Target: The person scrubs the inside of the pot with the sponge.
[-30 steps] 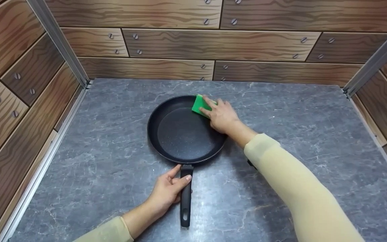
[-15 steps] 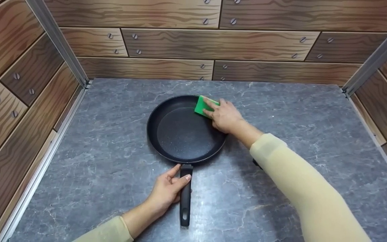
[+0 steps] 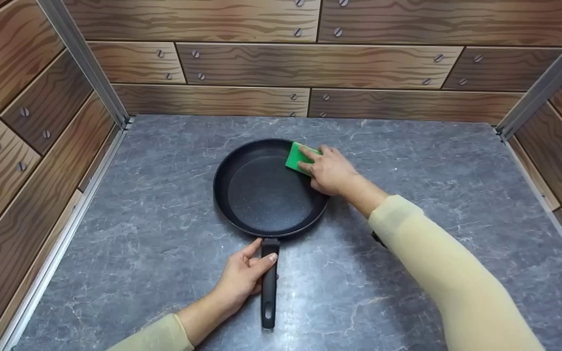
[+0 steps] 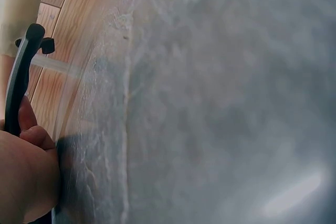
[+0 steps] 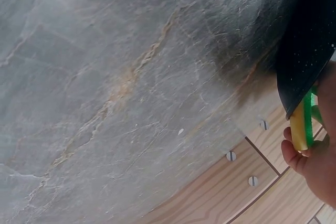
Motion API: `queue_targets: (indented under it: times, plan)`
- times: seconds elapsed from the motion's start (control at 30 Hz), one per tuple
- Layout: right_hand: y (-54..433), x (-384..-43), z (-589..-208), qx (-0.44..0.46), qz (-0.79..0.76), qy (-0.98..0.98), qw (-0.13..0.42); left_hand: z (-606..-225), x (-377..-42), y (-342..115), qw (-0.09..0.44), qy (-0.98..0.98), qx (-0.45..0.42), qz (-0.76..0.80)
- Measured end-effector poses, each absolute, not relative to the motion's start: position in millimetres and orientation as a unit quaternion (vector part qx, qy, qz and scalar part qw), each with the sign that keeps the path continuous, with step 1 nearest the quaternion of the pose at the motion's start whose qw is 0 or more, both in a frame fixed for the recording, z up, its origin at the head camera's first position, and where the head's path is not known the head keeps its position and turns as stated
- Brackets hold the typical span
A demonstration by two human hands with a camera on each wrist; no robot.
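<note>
A black frying pan (image 3: pixel 266 195) lies on the grey table, its handle (image 3: pixel 269 292) towards the person. My left hand (image 3: pixel 239 278) grips that handle close to the pan body, thumb on top and fingers reaching underneath. In the left wrist view, the handle's dark end (image 4: pixel 23 77) stands out beyond the curled fingers. At the pan's upper right inner wall, my right hand (image 3: pixel 332 170) holds a green sponge (image 3: pixel 296 157), two fingers spread over its face. The right wrist view shows the sponge's yellow side (image 5: pixel 298 129) at the pan rim, with fingertips bent round its edge.
Grey marbled tabletop (image 3: pixel 139 219) surrounds the pan. A wood-patterned back wall (image 3: pixel 281 63) and side walls enclose it, with metal corner posts (image 3: pixel 86 63) at left and right.
My right hand and the sponge have slid slightly right and down along the pan's inner wall. The left hand and the pan have stayed in place.
</note>
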State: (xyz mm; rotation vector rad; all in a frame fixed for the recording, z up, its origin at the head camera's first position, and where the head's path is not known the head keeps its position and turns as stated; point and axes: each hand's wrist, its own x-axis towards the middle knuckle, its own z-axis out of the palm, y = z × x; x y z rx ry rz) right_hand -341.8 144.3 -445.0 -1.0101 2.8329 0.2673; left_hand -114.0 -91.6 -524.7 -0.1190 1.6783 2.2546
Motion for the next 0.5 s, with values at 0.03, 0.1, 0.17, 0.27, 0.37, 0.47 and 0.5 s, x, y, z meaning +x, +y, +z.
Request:
queue_targets:
  times: [0.03,0.1,0.17,0.27,0.37,0.47,0.5]
  plan:
    - [145.0,-341.3,-444.6,-0.334,0.085,0.937,0.063,-524.8,-114.1,-91.6,0.163,0.589,-0.041,0.79]
    - [146.4,-340.9,-444.0,-0.335,0.076,0.937,0.064,-525.0,-114.3,-91.6,0.162,0.589,-0.041,0.79]
    - [147.8,-340.5,-443.6,-0.335,0.069,0.937,0.065,-525.1,-114.3,-91.5,0.162,0.589,-0.04,0.791]
    - [149.7,-339.8,-443.7,-0.339,0.064,0.937,0.062,-525.4,-114.1,-91.2,0.162,0.587,-0.041,0.792]
    - [151.1,-338.6,-443.5,-0.344,0.064,0.935,0.056,-525.6,-113.9,-91.1,0.162,0.587,-0.042,0.793]
    - [151.8,-337.4,-442.4,-0.35,0.068,0.933,0.049,-525.3,-114.0,-91.2,0.16,0.589,-0.043,0.791]
    - [151.9,-337.0,-441.8,-0.351,0.068,0.933,0.048,-525.0,-114.1,-91.3,0.16,0.59,-0.043,0.79]
